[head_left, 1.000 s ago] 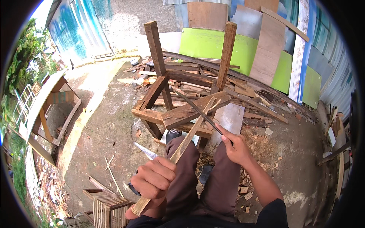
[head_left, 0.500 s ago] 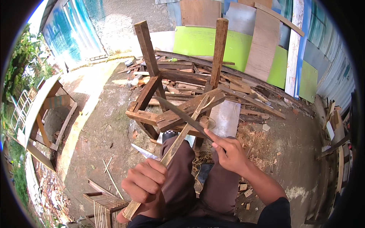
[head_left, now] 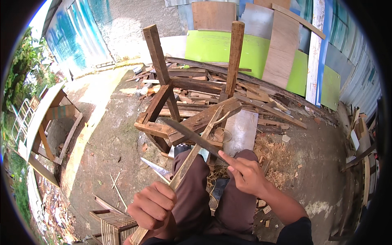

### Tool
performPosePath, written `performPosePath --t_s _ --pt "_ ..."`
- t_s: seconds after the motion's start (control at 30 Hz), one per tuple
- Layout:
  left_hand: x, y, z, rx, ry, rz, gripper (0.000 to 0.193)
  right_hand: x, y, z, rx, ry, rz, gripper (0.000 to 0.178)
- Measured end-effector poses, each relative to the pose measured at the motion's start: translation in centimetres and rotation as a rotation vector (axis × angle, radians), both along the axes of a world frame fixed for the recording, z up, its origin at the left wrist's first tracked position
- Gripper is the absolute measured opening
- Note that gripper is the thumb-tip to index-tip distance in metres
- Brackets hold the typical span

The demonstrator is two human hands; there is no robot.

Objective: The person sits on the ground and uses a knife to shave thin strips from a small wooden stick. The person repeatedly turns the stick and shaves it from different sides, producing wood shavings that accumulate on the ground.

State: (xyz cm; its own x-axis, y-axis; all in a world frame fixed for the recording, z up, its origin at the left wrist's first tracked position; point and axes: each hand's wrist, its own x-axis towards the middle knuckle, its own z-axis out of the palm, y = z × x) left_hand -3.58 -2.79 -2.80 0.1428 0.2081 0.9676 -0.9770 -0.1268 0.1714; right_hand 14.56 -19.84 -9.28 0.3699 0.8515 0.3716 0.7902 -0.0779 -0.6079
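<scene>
Just in front of the person's lap, the left hand is closed in a fist around the near part of a long, thin wooden stick. The right hand grips the near end of a dark blade, one finger laid out along it. The blade crosses the stick at a slant; I can't tell from here whether they touch. The stick slopes up past the left knee, its far end over a thick board, where a thin curl of wood peels away. That board lies across a wooden frame with two tall posts. Near the left fist, a saw lies on the ground. Beyond the frame, scrap wood is heaped before green panels.
</scene>
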Motion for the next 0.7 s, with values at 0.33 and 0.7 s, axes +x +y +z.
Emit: performPosePath --t_s 0.33,0.7 --pt "1.3 0.0 -0.4 -0.087 0.031 -0.029 0.077 4.7 1.3 -2.2 -0.054 0.137 -0.130 0.055" --pt "0.4 0.7 -0.8 -0.165 -0.001 0.077 0.082 4.4 -1.8 -3.8 -0.057 0.080 -0.152 0.054"
